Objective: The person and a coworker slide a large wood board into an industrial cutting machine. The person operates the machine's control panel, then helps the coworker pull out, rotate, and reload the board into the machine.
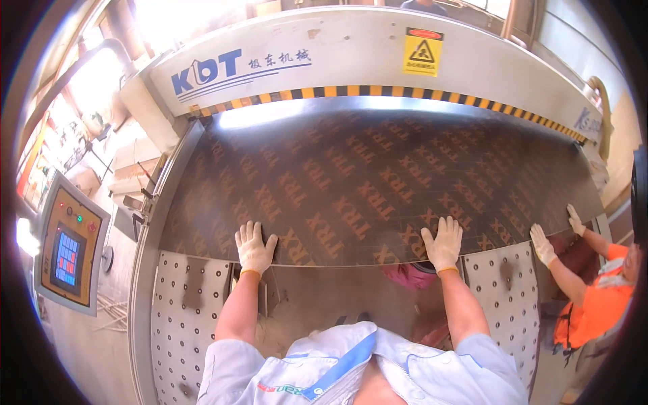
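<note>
A wide dark brown panel (324, 175) with rows of orange print lies flat on the machine's bed, its far part under a long white beam (364, 50). My left hand (254, 247), in a whitish glove, rests flat on the panel near its front edge, fingers spread. In a matching glove, my right hand (443, 244) lies on the same front edge farther right, palm down with the thumb out. Neither hand grips anything; both touch the panel's top.
Perforated metal tables (185, 324) (516, 304) flank the gap before me. A control panel with a blue screen (67, 256) stands left. At right, a person in an orange vest (590, 304) has gloved hands on the panel. Yellow-black striping (378, 90) edges the beam.
</note>
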